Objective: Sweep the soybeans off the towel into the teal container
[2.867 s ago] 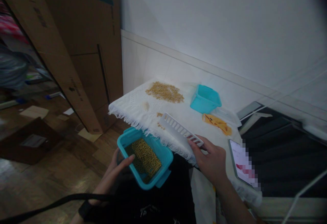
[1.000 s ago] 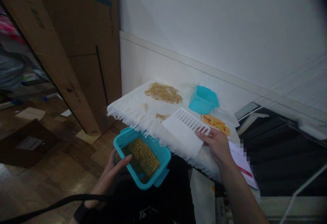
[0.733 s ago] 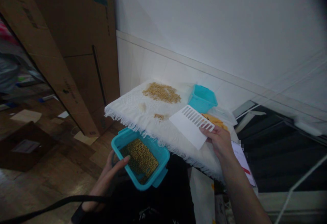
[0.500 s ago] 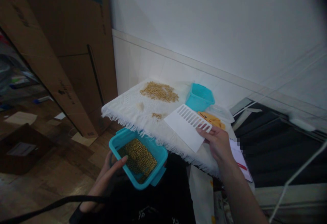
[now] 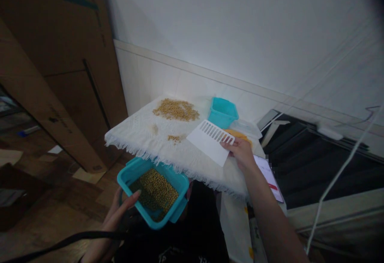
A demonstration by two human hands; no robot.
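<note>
My left hand (image 5: 120, 211) grips a teal plastic container (image 5: 132, 173) part full of yellow beans (image 5: 154, 193), held below the near edge of a small table. My right hand (image 5: 241, 153) is closed on one end of a white slotted scraper (image 5: 208, 141), lifted over a white fringed cloth (image 5: 141, 135) that covers the table. A large pile of beans (image 5: 175, 109) lies at the cloth's far side. A small heap of beans (image 5: 175, 138) lies closer, left of the scraper.
A second teal container (image 5: 222, 113) stands at the back of the table, a clear lid (image 5: 246, 127) and a yellow packet beside it. A phone (image 5: 267, 173) lies at the right edge. Tall cardboard boxes (image 5: 60, 55) stand left; a white cord (image 5: 336, 179) hangs right.
My right hand lifted the scraper off the cloth's near edge and carried it toward the far side. The left hand keeps the bean container under the edge. The view has shifted right.
</note>
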